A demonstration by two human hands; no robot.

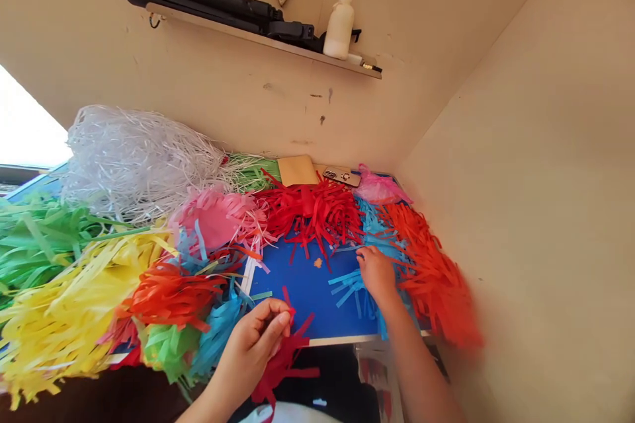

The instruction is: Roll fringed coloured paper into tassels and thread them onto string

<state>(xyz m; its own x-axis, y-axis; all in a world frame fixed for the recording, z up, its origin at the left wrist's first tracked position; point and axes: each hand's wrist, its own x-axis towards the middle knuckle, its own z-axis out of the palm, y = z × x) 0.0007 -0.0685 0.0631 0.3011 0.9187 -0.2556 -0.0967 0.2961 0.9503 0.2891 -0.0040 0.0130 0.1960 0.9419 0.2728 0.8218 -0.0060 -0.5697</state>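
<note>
My left hand (262, 334) is closed in a pinch on a fringed piece of red tissue paper (282, 363), whose strips hang below and beside the fingers near the table's front edge. My right hand (374, 268) is over the fringed blue tissue paper (367, 294) on the right, thumb and forefinger together at the end of a thin pale strip (347, 249). Whether the fingers grip that strip is hard to see. Beyond both hands, a pile of red fringed paper (312, 208) lies on the blue tabletop (297, 291).
Orange fringes (436, 271) line the right edge by the wall. Yellow (84, 297), green, pink and white (143, 158) piles cover the left. A phone (342, 176) lies at the back. Above, a wall shelf (258, 39) holds a glue bottle (340, 26).
</note>
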